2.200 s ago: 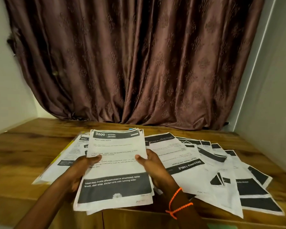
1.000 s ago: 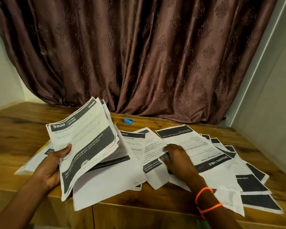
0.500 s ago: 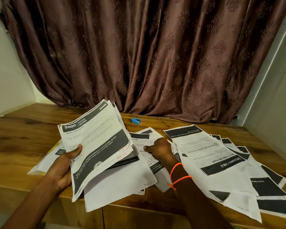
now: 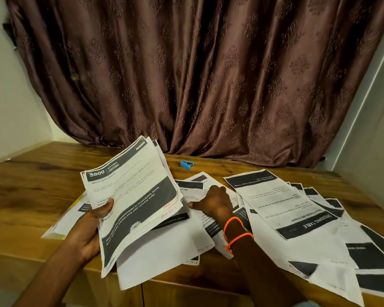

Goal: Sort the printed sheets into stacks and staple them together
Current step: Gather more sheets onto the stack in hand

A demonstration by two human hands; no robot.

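My left hand [image 4: 91, 227] grips a tilted stack of printed sheets [image 4: 133, 202] by its left edge, thumb on the top page headed "3800 Kitchen". My right hand [image 4: 215, 201], with orange bands at the wrist, rests on loose sheets [image 4: 193, 189] in the middle of the table, fingers curled at a page edge. A fan of sheets [image 4: 282, 209] topped by a "Dressing Table" page spreads to the right. A small blue stapler [image 4: 186, 164] lies behind the papers near the curtain.
The wooden table [image 4: 38, 180] ends at a front edge just below the papers, and some sheets overhang it. A brown curtain [image 4: 197, 80] hangs behind. Walls close in at left and right. A yellow-edged sheet [image 4: 60, 227] lies under my left hand.
My left hand lifted the stack off the table and tilted it left. My right hand let go of it, crossed to the right fan, then came back to the middle sheets.
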